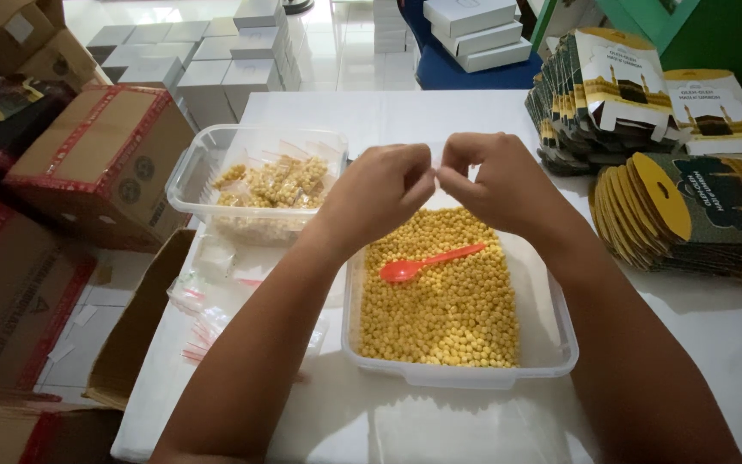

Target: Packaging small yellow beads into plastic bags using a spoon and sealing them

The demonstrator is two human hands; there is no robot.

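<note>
My left hand [377, 191] and my right hand [493, 176] meet above the far end of a clear plastic tub [551, 344] of small yellow balls [444, 301]. Together the fingertips pinch a small clear plastic bag [437, 163], which is hard to make out. An orange plastic spoon [427, 263] lies on the yellow balls, just below the hands. Left of the hands stands a second clear tub [191, 176] holding several small filled bags [276, 182] of the same yellow balls.
Loose empty small bags [208, 301] lie on the white table [714, 344] at the left. Stacks of flat printed cartons [689, 202] sit at the right. Brown cardboard boxes [100, 159] stand at the left, white boxes [208, 64] at the back.
</note>
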